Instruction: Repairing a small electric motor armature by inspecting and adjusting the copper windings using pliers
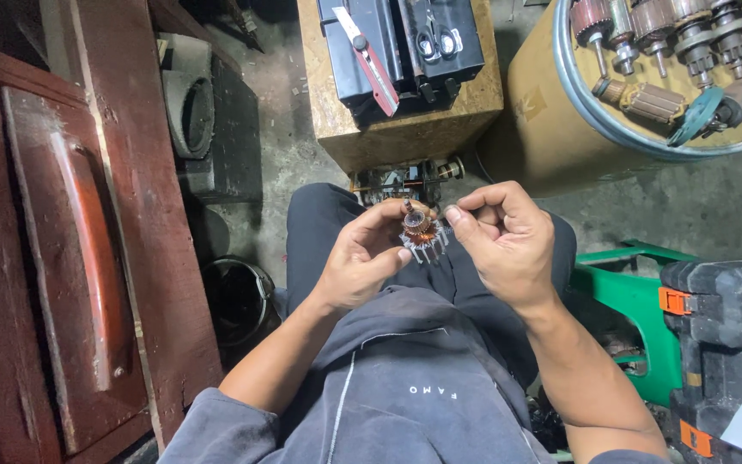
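Left hand (361, 262) grips a small copper-wound armature (418, 230) upright over the lap, steadying it so the right hand (500, 241), just beside, pinches its wire.

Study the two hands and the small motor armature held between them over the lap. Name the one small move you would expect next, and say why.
Probably a gentle pull of the right hand away from the armature. The left hand holds the copper-wound armature steady, while the right thumb and forefinger pinch together beside its top, seemingly on a fine wire, too thin to confirm. That grip suits drawing a strand taut.
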